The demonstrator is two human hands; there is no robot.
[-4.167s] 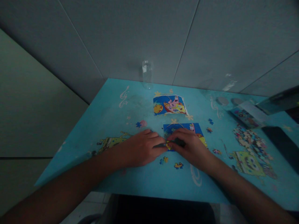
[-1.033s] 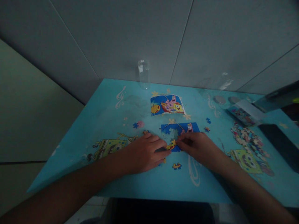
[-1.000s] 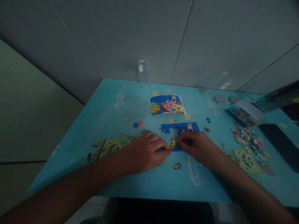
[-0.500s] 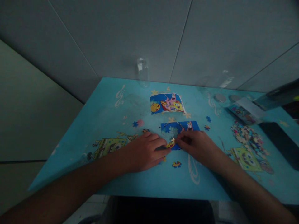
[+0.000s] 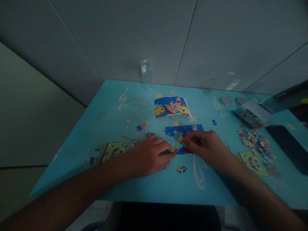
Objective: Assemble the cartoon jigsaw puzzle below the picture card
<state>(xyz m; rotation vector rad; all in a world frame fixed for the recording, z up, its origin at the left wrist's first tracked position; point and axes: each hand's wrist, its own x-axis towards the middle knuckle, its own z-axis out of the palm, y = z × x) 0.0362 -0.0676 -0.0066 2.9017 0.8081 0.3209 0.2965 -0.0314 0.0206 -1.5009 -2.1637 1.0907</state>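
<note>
A partly assembled blue jigsaw puzzle (image 5: 173,131) lies on the turquoise table, with a gap in its middle. My left hand (image 5: 152,157) rests at its lower left corner, fingers bent; its fingertips touch a yellow and red section, and whether it grips anything is unclear. Over the puzzle's right part, my right hand (image 5: 203,144) pinches a small yellow puzzle piece (image 5: 180,139) between thumb and forefinger above the gap. Behind the puzzle lies a printed picture card (image 5: 172,106) of a pink figure and a yellow figure in a boat.
Loose pieces lie around, among them a yellow and red one (image 5: 181,169) and a blue one (image 5: 214,122). A heap of pieces (image 5: 256,142) sits at the right, beside a dark flat object (image 5: 287,149). A clear bottle (image 5: 147,75) stands at the back, with round lids (image 5: 226,101) farther right.
My right hand has shifted slightly right and up, and the piece in its fingers has moved away from the lower left section and turned its yellow face up. My left hand has stayed put.
</note>
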